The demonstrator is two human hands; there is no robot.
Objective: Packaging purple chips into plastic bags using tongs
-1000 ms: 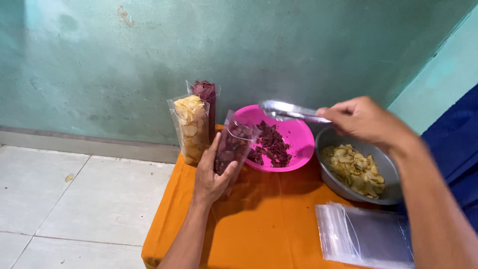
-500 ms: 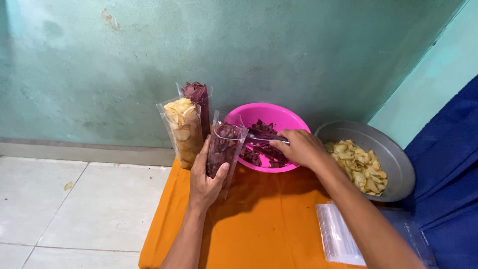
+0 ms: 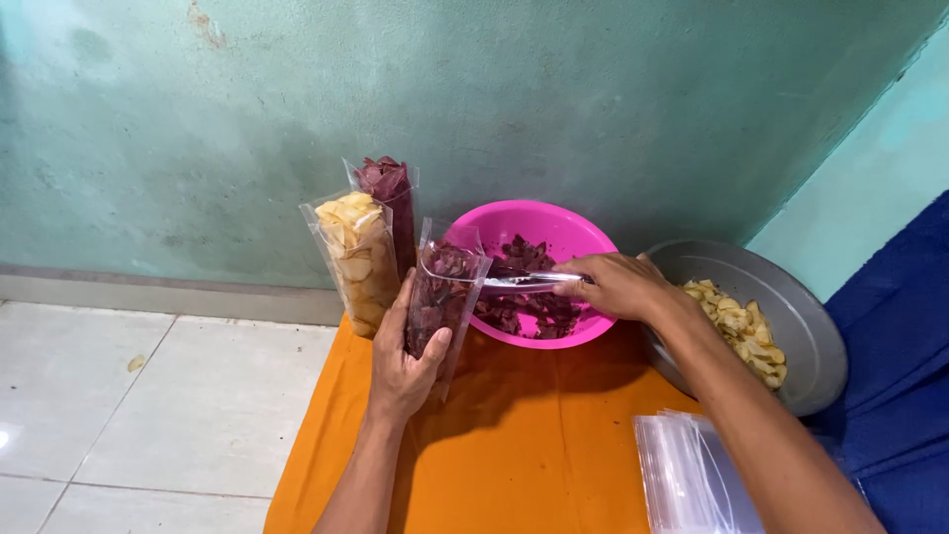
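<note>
Orange cloth (image 3: 514, 445) covers the floor below a green wall. Left hand (image 3: 403, 366) grips a clear bag (image 3: 442, 297) of purple chips; right hand (image 3: 615, 285) holds metal tongs (image 3: 522, 282) closed over the pink bowl (image 3: 583, 232).

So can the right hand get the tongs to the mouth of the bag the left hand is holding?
Probably yes: the tongs already point at the bag, with nothing between them.

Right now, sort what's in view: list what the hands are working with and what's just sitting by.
In use:
left hand holding a clear bag of dark red chips
right hand with metal tongs over the pink bowl

Sitting by:
filled bag of yellow chips
filled bag of red chips
grey pan
stack of empty bags
</note>
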